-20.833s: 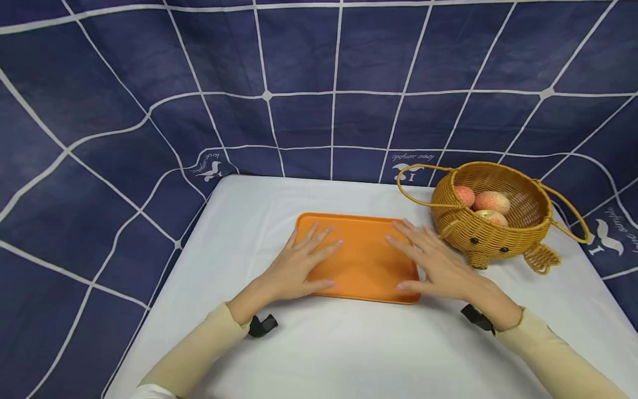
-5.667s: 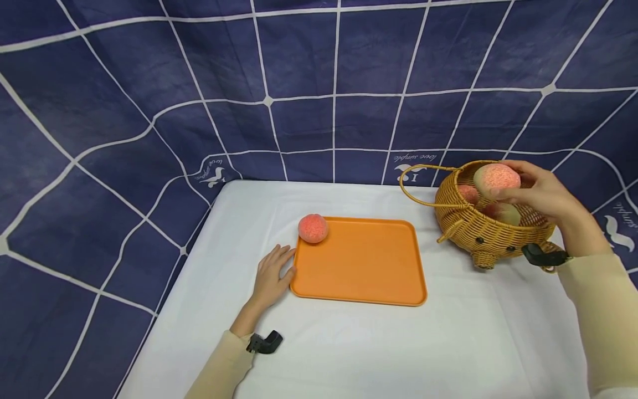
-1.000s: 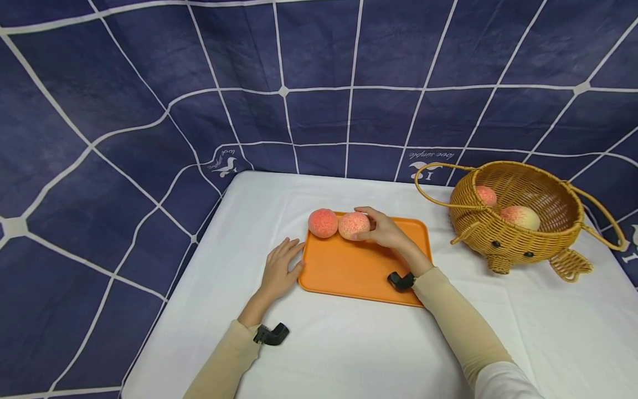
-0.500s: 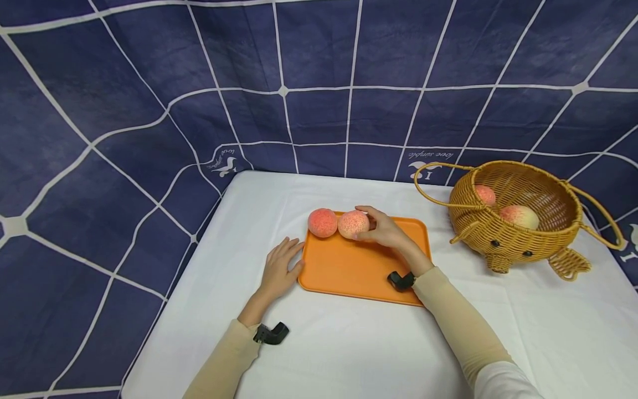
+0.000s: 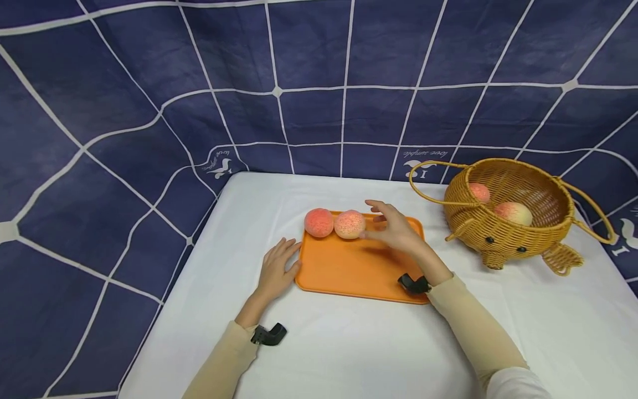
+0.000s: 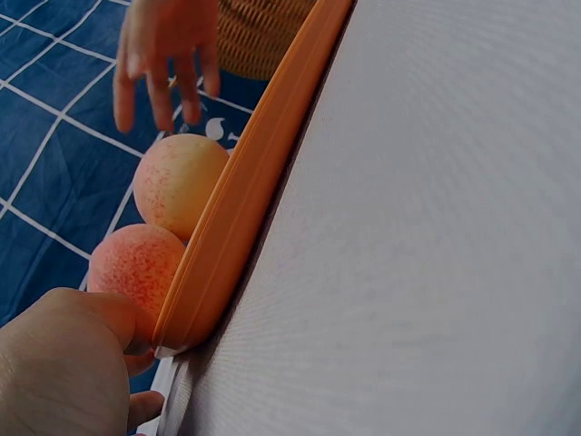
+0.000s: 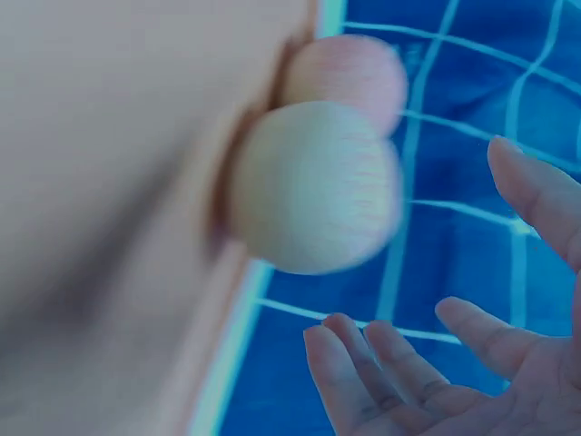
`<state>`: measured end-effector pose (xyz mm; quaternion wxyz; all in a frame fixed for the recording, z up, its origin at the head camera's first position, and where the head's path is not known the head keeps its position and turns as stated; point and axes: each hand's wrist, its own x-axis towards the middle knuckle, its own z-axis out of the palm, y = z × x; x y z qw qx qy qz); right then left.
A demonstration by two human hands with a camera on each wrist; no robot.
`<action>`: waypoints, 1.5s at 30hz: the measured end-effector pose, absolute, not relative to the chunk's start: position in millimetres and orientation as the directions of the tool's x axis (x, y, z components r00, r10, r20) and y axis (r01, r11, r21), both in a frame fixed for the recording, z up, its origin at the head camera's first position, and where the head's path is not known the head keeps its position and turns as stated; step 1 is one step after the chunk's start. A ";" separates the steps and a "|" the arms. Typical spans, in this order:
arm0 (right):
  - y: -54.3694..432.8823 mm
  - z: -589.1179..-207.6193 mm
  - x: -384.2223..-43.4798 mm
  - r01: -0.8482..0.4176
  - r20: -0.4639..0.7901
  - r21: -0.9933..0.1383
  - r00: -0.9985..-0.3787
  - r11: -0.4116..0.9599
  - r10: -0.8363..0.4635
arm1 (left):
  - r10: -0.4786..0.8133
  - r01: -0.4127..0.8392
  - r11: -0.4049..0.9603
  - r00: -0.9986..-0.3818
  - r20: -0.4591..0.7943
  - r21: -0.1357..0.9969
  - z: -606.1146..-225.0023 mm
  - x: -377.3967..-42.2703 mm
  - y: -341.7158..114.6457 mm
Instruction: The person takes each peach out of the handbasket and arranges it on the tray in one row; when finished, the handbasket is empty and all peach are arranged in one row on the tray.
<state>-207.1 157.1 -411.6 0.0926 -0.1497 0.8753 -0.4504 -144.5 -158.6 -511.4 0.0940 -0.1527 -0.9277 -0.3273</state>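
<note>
An orange tray (image 5: 359,271) lies on the white table. Two peaches stand side by side at its far left corner: a redder peach (image 5: 318,223) and a paler speckled peach (image 5: 349,224). My right hand (image 5: 394,227) hovers just right of the speckled peach with fingers spread and holds nothing; the right wrist view shows a gap between its fingers (image 7: 363,363) and the speckled peach (image 7: 313,186). My left hand (image 5: 279,271) rests flat on the table against the tray's left edge (image 6: 245,209), next to the redder peach (image 6: 136,268).
A wicker pig-shaped basket (image 5: 498,233) with loop handles stands at the right of the table, with two more peaches (image 5: 509,212) inside. A dark blue cloth with white lines (image 5: 149,111) hangs behind and to the left. The table's white cover (image 5: 359,349) stretches toward me.
My right hand has let go of the speckled peach and drawn back a little to the right, fingers spread. The peach stays on the tray. The left hand has not moved.
</note>
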 end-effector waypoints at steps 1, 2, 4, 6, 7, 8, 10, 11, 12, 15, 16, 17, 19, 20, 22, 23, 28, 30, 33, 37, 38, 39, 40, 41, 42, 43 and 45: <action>158.7 -405.0 -202.0 -0.192 -0.014 -0.818 -0.936 0.543 -0.352 | 0.220 0.346 0.738 -0.935 0.278 0.580 -511.4 -144.3 -159.6; 160.9 -397.9 -196.7 -0.209 0.002 -0.820 -0.932 0.533 -0.363 | 0.219 0.346 0.739 -0.935 0.280 0.578 -511.5 -143.9 -160.8; 167.0 -383.6 -187.2 -0.248 0.043 -0.830 -0.921 0.499 -0.387 | 0.215 0.341 0.738 -0.937 0.276 0.582 -511.4 -143.2 -162.8; 176.0 -368.4 -178.7 -0.292 0.091 -0.832 -0.911 0.472 -0.403 | 0.210 0.332 0.737 -0.940 0.268 0.589 -511.2 -142.5 -164.3; 181.7 -361.1 -175.3 -0.316 0.118 -0.826 -0.907 0.467 -0.405 | 0.208 0.330 0.737 -0.941 0.267 0.590 -511.2 -142.1 -164.9; 187.9 -353.7 -172.2 -0.337 0.143 -0.819 -0.904 0.465 -0.404 | 0.206 0.327 0.737 -0.942 0.264 0.592 -511.5 -141.8 -165.4; 201.8 -339.6 -167.5 -0.365 0.184 -0.801 -0.904 0.474 -0.385 | 0.204 0.325 0.733 -0.943 0.263 0.597 -512.4 -141.1 -166.1; 209.4 -332.6 -165.7 -0.366 0.196 -0.792 -0.910 0.489 -0.364 | 0.204 0.326 0.734 -0.943 0.265 0.596 -512.7 -140.7 -166.3; 217.1 -326.3 -164.6 -0.366 0.209 -0.783 -0.917 0.503 -0.340 | 0.204 0.328 0.733 -0.941 0.269 0.596 -513.1 -140.3 -166.4; 242.6 -310.9 -165.1 -0.323 0.217 -0.766 -0.944 0.556 -0.250 | 0.202 0.335 0.732 -0.938 0.280 0.593 -514.3 -139.4 -166.8; 251.8 -307.2 -166.6 -0.301 0.213 -0.757 -0.953 0.580 -0.217 | 0.201 0.336 0.731 -0.938 0.283 0.594 -514.3 -139.1 -166.9; 261.3 -304.3 -168.7 -0.274 0.206 -0.744 -0.962 0.609 -0.181 | 0.200 0.336 0.731 -0.938 0.283 0.594 -514.4 -138.8 -167.1; 281.2 -301.8 -175.2 -0.221 0.185 -0.714 -0.975 0.664 -0.124 | 0.197 0.330 0.729 -0.940 0.278 0.599 -514.5 -138.4 -167.4; 290.9 -301.4 -178.5 -0.186 0.167 -0.698 -0.981 0.691 -0.095 | 0.196 0.328 0.729 -0.941 0.275 0.601 -514.3 -138.3 -167.6; 308.9 -302.5 -185.0 -0.117 0.126 -0.677 -0.991 0.727 -0.042 | 0.194 0.321 0.731 -0.944 0.267 0.602 -514.0 -138.2 -167.7; 318.0 -304.1 -188.3 -0.083 0.100 -0.671 -0.995 0.737 -0.020 | 0.194 0.319 0.733 -0.945 0.265 0.600 -513.9 -138.2 -167.8; 354.8 -316.0 -200.3 0.050 -0.015 -0.658 -0.998 0.751 0.053 | 0.196 0.317 0.731 -0.946 0.259 0.604 -513.2 -138.0 -167.1; 366.2 -321.5 -204.5 0.077 -0.042 -0.655 -0.997 0.752 0.065 | 0.197 0.320 0.728 -0.945 0.263 0.606 -513.4 -137.9 -166.6; 380.3 -329.0 -210.1 0.101 -0.064 -0.644 -0.995 0.758 0.077 | 0.198 0.327 0.724 -0.942 0.271 0.608 -513.9 -137.7 -165.9; 395.8 -338.4 -217.8 0.123 -0.089 -0.629 -0.992 0.768 0.086 | 0.199 0.335 0.719 -0.939 0.282 0.608 -514.9 -138.4 -165.4; 398.9 -340.3 -219.9 0.131 -0.099 -0.628 -0.991 0.767 0.088 | 0.199 0.337 0.719 -0.938 0.284 0.608 -515.4 -138.8 -165.4; 401.9 -341.9 -222.3 0.136 -0.111 -0.632 -0.990 0.763 0.086 | 0.198 0.337 0.720 -0.937 0.287 0.606 -515.7 -139.1 -165.2; 404.5 -343.3 -224.6 0.145 -0.126 -0.631 -0.988 0.762 0.084 | 0.196 0.337 0.719 -0.938 0.287 0.608 -515.9 -139.4 -165.0; 406.9 -344.5 -226.9 0.153 -0.143 -0.632 -0.986 0.759 0.079 | 0.195 0.337 0.720 -0.937 0.289 0.607 -516.2 -139.7 -164.7; 409.0 -345.6 -229.1 0.162 -0.161 -0.627 -0.984 0.762 0.077 | 0.193 0.336 0.719 -0.937 0.290 0.608 -516.5 -139.9 -164.4; 411.2 -346.7 -230.9 0.175 -0.185 -0.627 -0.980 0.759 0.074 | 0.192 0.335 0.720 -0.938 0.289 0.608 -516.7 -140.1 -164.0; 415.2 -349.2 -233.7 0.197 -0.224 -0.613 -0.972 0.765 0.071 | 0.195 0.337 0.722 -0.937 0.289 0.604 -517.1 -140.2 -163.1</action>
